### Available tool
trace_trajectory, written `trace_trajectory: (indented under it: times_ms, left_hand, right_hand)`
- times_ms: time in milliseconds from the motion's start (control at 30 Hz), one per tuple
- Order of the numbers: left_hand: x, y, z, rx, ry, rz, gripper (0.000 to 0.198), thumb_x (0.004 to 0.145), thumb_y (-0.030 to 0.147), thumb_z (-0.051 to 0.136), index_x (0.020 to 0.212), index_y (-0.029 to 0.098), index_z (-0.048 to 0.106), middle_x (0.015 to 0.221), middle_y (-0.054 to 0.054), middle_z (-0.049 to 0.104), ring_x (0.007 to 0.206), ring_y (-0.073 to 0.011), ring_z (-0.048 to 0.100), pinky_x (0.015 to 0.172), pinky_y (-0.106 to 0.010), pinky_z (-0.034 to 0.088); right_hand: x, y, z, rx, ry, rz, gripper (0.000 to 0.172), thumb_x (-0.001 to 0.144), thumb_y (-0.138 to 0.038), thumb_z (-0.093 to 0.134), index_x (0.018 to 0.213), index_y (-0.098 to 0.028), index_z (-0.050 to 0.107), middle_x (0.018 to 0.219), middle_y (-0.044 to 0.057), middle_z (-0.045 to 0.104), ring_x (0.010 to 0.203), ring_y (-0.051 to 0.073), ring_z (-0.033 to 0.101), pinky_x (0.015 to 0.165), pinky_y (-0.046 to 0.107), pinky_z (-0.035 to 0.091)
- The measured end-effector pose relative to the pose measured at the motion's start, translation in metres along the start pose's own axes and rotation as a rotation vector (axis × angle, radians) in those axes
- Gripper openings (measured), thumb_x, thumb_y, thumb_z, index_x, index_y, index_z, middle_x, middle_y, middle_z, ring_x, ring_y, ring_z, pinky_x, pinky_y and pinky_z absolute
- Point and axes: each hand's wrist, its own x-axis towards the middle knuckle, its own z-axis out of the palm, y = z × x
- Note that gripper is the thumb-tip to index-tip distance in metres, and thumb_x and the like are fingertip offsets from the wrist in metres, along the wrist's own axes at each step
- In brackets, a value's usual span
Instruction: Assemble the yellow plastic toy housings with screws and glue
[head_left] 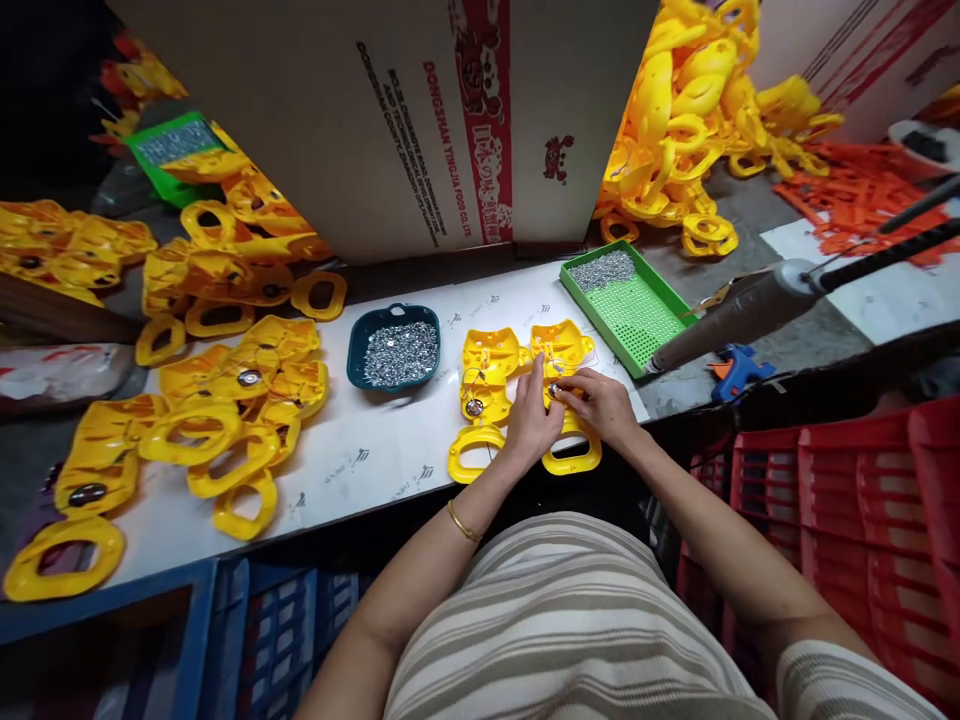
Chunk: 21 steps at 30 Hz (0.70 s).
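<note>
Two yellow plastic shell halves with looped handles lie side by side on the white board. The left shell [487,375] has a round silver disc [474,407] and thin wires inside. Over the right shell [561,338] are both hands. My left hand [532,415] lies along its left side, index finger stretched forward and thumb close to a small shiny disc [553,390]. With fingertips pinched, my right hand [606,405] holds that disc against the shell's inside. The fingers partly hide the disc and the shell's middle.
A dark teal tray [394,312] of small metal pieces stands left of the shells; a green tray [652,300] is right. An electric screwdriver [735,305] hangs over the right side. Yellow shells [247,390] pile up at left. A carton [390,150] stands behind; red crates [840,500] are at right.
</note>
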Motion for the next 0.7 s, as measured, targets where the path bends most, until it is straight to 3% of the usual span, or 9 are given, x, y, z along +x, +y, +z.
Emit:
trace_trajectory:
  times_ms: [267, 433, 567, 700]
  left_hand:
    - [0.007, -0.006, 0.0, -0.132, 0.024, 0.034, 0.065, 0.08, 0.009, 0.051, 0.143, 0.021, 0.041, 0.13, -0.013, 0.054, 0.12, -0.0273, 0.053, 0.105, -0.043, 0.043]
    - [0.011, -0.009, -0.003, -0.2, 0.001, 0.058, 0.066, 0.077, 0.007, 0.053, 0.141, 0.022, 0.044, 0.129, -0.011, 0.058, 0.12, -0.0265, 0.055, 0.108, -0.043, 0.04]
    - [0.014, -0.012, -0.003, -0.227, 0.006, 0.071, 0.067, 0.074, 0.004, 0.053, 0.139, 0.021, 0.045, 0.137, -0.008, 0.054, 0.129, -0.0252, 0.048, 0.113, -0.041, 0.036]
    - [0.016, -0.011, -0.004, -0.226, 0.002, 0.072, 0.067, 0.073, 0.003, 0.053, 0.137, 0.022, 0.047, 0.139, -0.006, 0.053, 0.133, -0.024, 0.045, 0.115, -0.04, 0.033]
  right_hand:
    - [0.001, 0.002, -0.001, -0.008, 0.014, 0.022, 0.019, 0.083, -0.025, 0.065, 0.099, -0.022, 0.075, 0.089, 0.004, 0.071, 0.071, 0.014, 0.063, 0.069, 0.025, 0.048]
    - [-0.007, -0.005, 0.008, -0.021, 0.104, 0.106, 0.023, 0.083, -0.023, 0.063, 0.103, -0.023, 0.074, 0.089, 0.005, 0.065, 0.074, 0.015, 0.06, 0.07, 0.027, 0.047]
    - [-0.011, -0.011, 0.014, -0.043, 0.169, 0.213, 0.02, 0.084, -0.029, 0.061, 0.098, -0.027, 0.075, 0.085, 0.003, 0.056, 0.073, 0.015, 0.055, 0.059, 0.026, 0.04]
    - [-0.009, -0.009, 0.011, -0.025, 0.146, 0.232, 0.018, 0.085, -0.035, 0.061, 0.093, -0.029, 0.076, 0.078, 0.001, 0.052, 0.065, 0.012, 0.052, 0.051, 0.024, 0.032]
